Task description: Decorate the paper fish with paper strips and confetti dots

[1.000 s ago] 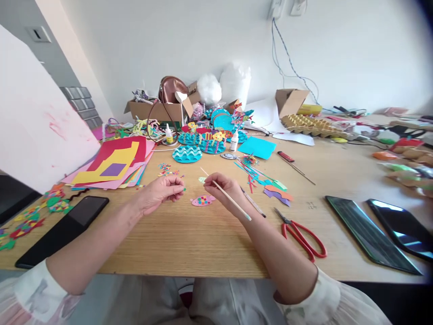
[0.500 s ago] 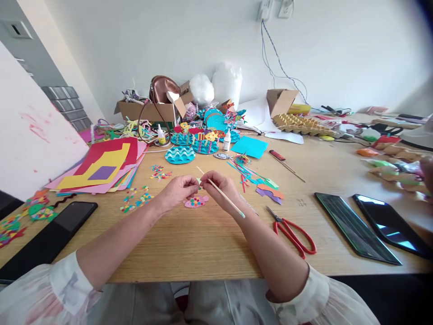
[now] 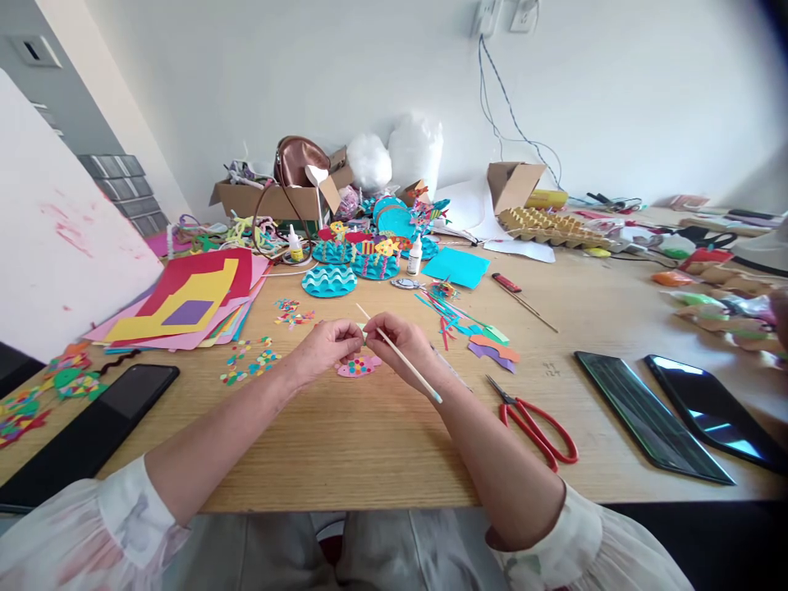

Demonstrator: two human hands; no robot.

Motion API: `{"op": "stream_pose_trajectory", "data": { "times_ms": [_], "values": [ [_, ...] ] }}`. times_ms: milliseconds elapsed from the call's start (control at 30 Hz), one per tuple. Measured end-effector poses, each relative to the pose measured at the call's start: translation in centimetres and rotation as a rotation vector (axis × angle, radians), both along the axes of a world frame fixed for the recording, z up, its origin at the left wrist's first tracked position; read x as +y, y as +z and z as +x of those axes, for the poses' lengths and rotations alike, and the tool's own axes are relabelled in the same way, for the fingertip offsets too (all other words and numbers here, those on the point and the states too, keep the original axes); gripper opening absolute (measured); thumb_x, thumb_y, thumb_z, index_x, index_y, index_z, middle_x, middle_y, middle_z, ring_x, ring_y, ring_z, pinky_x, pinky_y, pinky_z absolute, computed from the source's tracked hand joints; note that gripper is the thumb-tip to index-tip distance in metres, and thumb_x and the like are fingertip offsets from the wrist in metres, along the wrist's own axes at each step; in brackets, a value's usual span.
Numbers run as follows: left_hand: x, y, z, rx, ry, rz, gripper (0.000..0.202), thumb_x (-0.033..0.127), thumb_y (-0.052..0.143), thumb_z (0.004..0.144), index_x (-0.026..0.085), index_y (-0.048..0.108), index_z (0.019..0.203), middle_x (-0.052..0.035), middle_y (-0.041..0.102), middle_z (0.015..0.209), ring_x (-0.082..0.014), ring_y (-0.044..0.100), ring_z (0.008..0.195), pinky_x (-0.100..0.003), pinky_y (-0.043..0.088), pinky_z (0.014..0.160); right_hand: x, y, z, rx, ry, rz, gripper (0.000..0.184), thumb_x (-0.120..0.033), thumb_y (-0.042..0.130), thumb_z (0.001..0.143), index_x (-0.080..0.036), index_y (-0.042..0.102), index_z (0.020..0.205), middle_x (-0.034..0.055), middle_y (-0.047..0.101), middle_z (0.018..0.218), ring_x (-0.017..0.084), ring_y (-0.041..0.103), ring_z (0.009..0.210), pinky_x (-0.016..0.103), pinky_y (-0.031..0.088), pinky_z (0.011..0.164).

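My left hand (image 3: 332,341) is closed in a pinch, its fingertips meeting those of my right hand (image 3: 400,338) over the table. A small pale-green bit shows between them, mostly hidden by the fingers. A thin pale stick (image 3: 406,364) with a light-blue tip lies slantwise in my right hand, its tipped end towards my wrist. Just below the fingertips a pink paper fish (image 3: 358,367) with coloured dots lies flat on the table. Coloured paper dots (image 3: 262,359) are scattered left of my hands, with small paper scraps (image 3: 292,313) behind them.
Red-handled scissors (image 3: 535,423) lie right of my forearm, near paper strips (image 3: 452,313). Stacked coloured paper (image 3: 185,295) and a black phone (image 3: 132,402) are at left. Glue bottles (image 3: 414,256) and blue wavy bases (image 3: 329,281) stand behind. Two dark glossy slabs (image 3: 646,414) lie at right.
The stick has tilted slightly, its blue tip a little lower. Both hands stay together in almost the same place, and the view has shifted a touch.
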State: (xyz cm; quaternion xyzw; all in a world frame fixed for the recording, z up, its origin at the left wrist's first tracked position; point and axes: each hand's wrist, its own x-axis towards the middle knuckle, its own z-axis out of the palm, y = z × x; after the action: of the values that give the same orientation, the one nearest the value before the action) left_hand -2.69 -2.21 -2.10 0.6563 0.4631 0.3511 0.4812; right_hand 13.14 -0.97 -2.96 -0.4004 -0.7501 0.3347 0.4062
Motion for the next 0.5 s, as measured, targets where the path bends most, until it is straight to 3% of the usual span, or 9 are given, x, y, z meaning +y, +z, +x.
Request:
{"op": "stream_pose_trajectory", "data": {
  "times_ms": [367,500],
  "values": [
    [-0.4,-0.1,-0.8,0.005,0.025,0.011,0.020,0.034,0.053,0.073,0.014,0.053,0.075,0.0030,0.050,0.059,-0.0092,0.048,0.053,-0.021,0.040,0.050,0.1,0.0,0.2,-0.038,0.017,-0.006,0.010,-0.019,0.050,0.071,-0.017,0.053,0.081,-0.0039,0.052,0.061,0.008,0.046,0.055,0.019,0.036,0.053],
    [-1.3,-0.4,-1.9,0.272,0.048,0.206,0.012,0.027,0.049,0.076,0.016,0.055,0.075,0.0016,0.056,0.065,-0.0112,0.052,0.059,-0.023,0.041,0.057,-0.1,0.1,0.4,-0.229,-0.026,0.098,0.014,-0.012,0.049,0.071,-0.018,0.056,0.081,-0.0031,0.056,0.062,0.008,0.048,0.055,0.019,0.035,0.055]
  ]
}}
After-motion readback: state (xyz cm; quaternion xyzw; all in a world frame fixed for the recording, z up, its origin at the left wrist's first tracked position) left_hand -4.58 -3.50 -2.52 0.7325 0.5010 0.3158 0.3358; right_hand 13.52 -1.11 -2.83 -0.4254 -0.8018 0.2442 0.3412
